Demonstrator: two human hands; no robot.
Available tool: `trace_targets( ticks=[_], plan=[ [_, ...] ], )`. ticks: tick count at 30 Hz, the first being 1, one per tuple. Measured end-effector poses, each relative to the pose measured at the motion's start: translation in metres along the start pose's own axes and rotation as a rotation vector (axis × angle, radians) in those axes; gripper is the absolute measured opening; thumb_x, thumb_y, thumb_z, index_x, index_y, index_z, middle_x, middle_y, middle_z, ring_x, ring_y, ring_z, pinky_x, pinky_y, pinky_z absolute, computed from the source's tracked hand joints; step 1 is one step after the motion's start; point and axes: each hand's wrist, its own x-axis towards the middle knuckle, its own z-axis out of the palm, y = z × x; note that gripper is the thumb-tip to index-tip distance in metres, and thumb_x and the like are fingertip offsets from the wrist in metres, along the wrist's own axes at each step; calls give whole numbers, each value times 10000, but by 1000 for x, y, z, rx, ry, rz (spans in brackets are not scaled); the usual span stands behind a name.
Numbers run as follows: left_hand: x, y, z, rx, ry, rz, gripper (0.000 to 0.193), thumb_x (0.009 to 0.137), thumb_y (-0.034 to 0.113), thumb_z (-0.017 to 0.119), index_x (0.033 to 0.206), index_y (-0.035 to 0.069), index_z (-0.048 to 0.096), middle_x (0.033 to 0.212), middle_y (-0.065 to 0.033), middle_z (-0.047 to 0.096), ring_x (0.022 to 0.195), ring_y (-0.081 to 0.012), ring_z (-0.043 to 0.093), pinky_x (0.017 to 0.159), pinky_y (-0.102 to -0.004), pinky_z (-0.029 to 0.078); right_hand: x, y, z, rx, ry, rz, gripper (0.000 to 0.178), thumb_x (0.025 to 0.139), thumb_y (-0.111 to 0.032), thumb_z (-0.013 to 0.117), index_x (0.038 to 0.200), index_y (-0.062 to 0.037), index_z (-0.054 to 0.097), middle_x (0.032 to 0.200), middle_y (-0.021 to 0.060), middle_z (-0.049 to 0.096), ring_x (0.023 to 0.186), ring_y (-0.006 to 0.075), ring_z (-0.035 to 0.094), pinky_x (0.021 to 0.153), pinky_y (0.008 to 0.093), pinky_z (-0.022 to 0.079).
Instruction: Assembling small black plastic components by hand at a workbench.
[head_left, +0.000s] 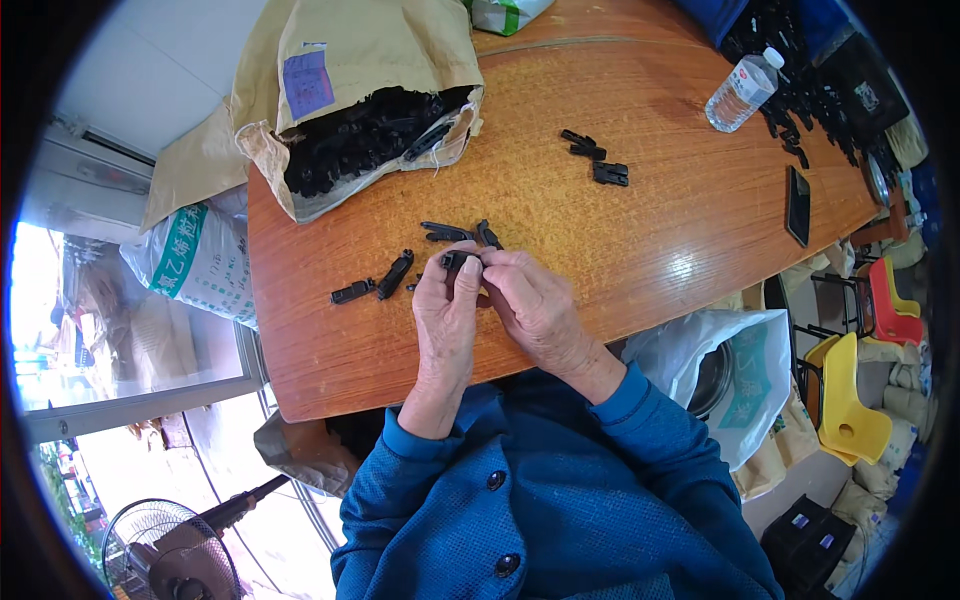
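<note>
Between both hands, above the near part of the wooden table (530,100), is a small black plastic part (456,260). My left hand (445,320) grips it with the thumb on top. The fingers of my right hand (535,305) close on its right side and hide that end. Just beyond and left of my hands lie several loose black plastic parts (395,274). Farther off to the right, a few more black parts (610,174) rest on the tabletop. A large brown paper sack (380,60) at the far left gapes toward me, full of similar black pieces (350,140).
A water bottle (743,92) stands at the far right, near a black phone (797,206) and a heap of black parts (775,45). Below the table's right edge is an open white plastic sack (740,400). Yellow chairs (852,405) stand beyond it. A fan (170,555) is at lower left.
</note>
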Motion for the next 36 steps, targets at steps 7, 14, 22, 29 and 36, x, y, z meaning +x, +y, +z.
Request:
trace_targets(
  ticks=[7, 14, 22, 29, 36],
  plan=[
    [25, 8, -21, -21, -159, 86, 269, 937, 162, 572, 1146, -3, 535, 1042, -76, 636, 951, -127, 582, 865, -268, 462, 21, 2, -10, 210, -132, 509, 398, 773, -152, 758, 1080, -27, 537, 938, 70, 599, 796, 151, 584, 676, 253, 471],
    [36, 11, -27, -60, -263, 65, 277, 907, 159, 603, 1112, -16, 540, 1058, -121, 645, 974, -171, 603, 905, -303, 459, 21, 17, 3, 587, -386, 862, 305, 846, -161, 709, 1039, 21, 557, 900, 40, 620, 791, 76, 577, 674, 221, 486],
    [60, 8, -22, -45, -252, -82, 203, 889, 38, 566, 1086, -10, 555, 1021, -138, 660, 950, -176, 617, 878, -304, 481, 23, 34, 5, 581, -386, 1020, 222, 857, -116, 684, 983, 26, 569, 906, 75, 641, 783, 101, 619, 671, 231, 502],
    [135, 41, -44, 1055, -237, 418, 244, 835, 45, 608, 1072, 9, 563, 1058, -176, 611, 916, -313, 624, 763, -373, 496, 53, 98, -60, -204, -369, 477, 321, 771, -94, 713, 1045, -23, 561, 908, 137, 596, 766, 261, 614, 662, 352, 497],
    [223, 31, -21, 1508, -192, 766, 165, 786, 48, 598, 944, 50, 549, 876, -128, 570, 864, -327, 581, 735, -430, 475, 51, 154, -84, -786, -379, 265, 281, 743, -40, 679, 998, -34, 560, 957, 132, 545, 869, 328, 563, 713, 412, 489]
  ],
)
